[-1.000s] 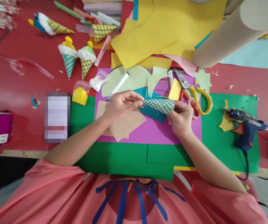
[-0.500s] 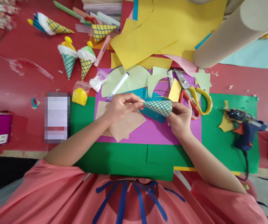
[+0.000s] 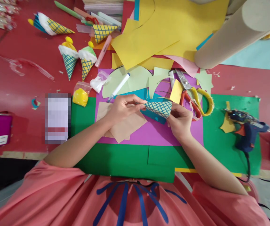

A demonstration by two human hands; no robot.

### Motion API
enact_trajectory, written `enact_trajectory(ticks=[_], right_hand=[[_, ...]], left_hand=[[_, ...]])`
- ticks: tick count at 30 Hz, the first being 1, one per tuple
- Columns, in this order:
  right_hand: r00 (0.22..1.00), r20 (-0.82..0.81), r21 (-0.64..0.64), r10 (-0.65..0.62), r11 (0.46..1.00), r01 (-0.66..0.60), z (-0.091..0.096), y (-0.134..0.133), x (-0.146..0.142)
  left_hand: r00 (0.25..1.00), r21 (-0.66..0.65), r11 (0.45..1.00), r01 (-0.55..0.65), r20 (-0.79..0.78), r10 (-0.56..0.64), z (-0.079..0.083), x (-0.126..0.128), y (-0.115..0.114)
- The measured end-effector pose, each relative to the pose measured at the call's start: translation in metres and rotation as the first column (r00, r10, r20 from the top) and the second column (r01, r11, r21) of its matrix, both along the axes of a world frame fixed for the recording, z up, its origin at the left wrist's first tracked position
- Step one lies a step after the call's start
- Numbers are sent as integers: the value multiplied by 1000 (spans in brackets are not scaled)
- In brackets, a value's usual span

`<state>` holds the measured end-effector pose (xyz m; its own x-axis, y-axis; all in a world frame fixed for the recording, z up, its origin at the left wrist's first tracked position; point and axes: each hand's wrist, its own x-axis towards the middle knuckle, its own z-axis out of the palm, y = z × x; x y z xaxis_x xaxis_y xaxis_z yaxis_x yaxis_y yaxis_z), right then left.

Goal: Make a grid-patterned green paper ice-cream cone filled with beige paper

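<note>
A pale green paper cone (image 3: 159, 108) with a blue crisscross pattern lies sideways between my hands, its tip to the left. My left hand (image 3: 125, 108) pinches the pointed end. At the wide end, my right hand (image 3: 180, 120) grips the rim with thumb and fingers. Under the cone are a blue paper sheet (image 3: 157, 118) and a purple sheet (image 3: 163, 135). Brown paper pieces (image 3: 126, 124) lie below my left hand. Just beyond my right hand rest scissors (image 3: 196, 100) with red and yellow handles.
A glue gun (image 3: 249, 127) lies at the right on green paper (image 3: 231, 157). Finished-looking paper ice-cream cones (image 3: 68, 59) sit at the upper left, near a bag of yellow clay-like stuff (image 3: 80, 96). A thick white roll (image 3: 231, 37) stands at the upper right, beside yellow sheets (image 3: 163, 28).
The cone's wide end and my right hand have shifted slightly left, and the cone looks turned a little. My left hand keeps its pinch at the tip.
</note>
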<state>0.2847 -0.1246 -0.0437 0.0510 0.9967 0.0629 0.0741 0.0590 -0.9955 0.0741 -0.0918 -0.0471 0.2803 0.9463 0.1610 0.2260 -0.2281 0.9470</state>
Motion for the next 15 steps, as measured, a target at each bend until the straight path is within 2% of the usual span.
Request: enact_trajectory(ticks=[2, 4, 7, 9, 11, 15], right_hand=[[1000, 2, -15, -8, 1000, 8, -1, 0, 1], [999, 43, 26, -9, 1000, 8, -2, 0, 2], [986, 167, 167, 27, 984, -55, -2, -2, 3], [964, 252, 262, 82, 953, -150, 0, -5, 2], [935, 321, 326, 153, 909, -261, 4, -9, 2], [889, 405, 388, 213, 841, -378, 12, -19, 3]], left_hand=[[997, 74, 997, 7, -77, -1, -1, -1, -1], [975, 240, 969, 63, -220, -9, -1, -2, -3], [866, 497, 841, 216, -495, 70, -1, -1, -9], [782, 557, 779, 290, -606, 143, 0, -1, -12], [753, 553, 780, 294, -637, 168, 0, 0, -14], [815, 411, 892, 190, -573, 90, -1, -2, -9]])
